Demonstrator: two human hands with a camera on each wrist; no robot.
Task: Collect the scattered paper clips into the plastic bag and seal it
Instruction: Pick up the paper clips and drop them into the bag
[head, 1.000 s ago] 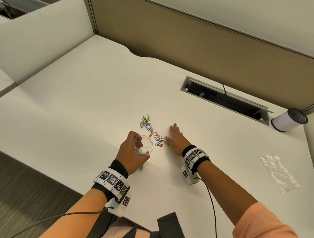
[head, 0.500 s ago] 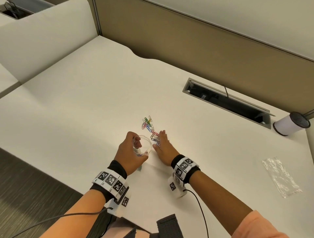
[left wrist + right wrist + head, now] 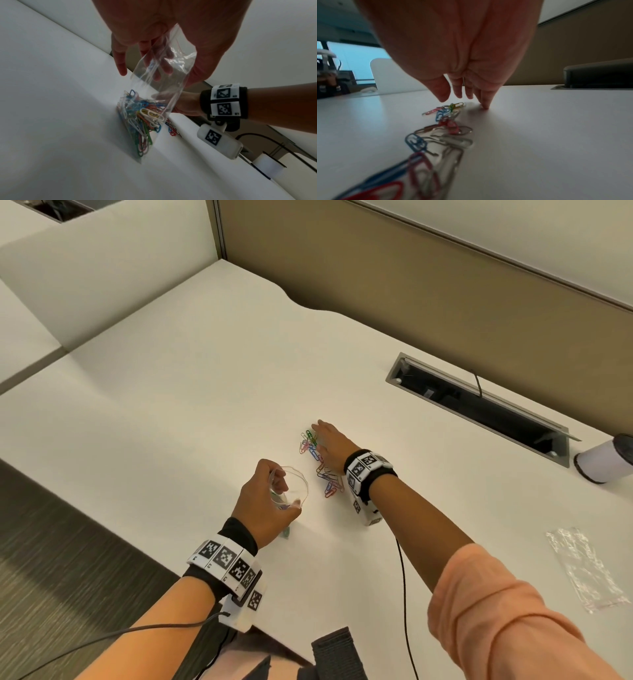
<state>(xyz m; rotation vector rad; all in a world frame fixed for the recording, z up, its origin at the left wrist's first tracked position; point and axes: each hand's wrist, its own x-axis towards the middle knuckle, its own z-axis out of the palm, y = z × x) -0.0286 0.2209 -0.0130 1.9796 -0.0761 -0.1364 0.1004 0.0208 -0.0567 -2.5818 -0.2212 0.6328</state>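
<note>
A: What is each grip doing?

B: The left hand (image 3: 263, 505) curls its fingers (image 3: 120, 59) round the mouth of the plastic bag (image 3: 154, 86) and holds it open. The bag's lower end rests on the worktop (image 3: 171, 412), and many coloured clips already lie inside it.

A: And the right hand?

B: The right hand (image 3: 330, 445) lies with its fingers straight and together, holding nothing. In the right wrist view one fingertip (image 3: 485, 104) touches the worktop just beside the far end of the loose paper clips (image 3: 320, 463).

A: Where are those clips?

B: They lie in a ragged line on the worktop along the left side of the right hand, between it and the bag, reaching back toward the wrist.

A: Anything further out?

B: A second clear bag (image 3: 582, 570) lies flat near the worktop's right edge, well apart from the hands. A cable slot (image 3: 479, 405) is sunk into the worktop behind them, with a white cylinder (image 3: 606, 460) near its right end.
</note>
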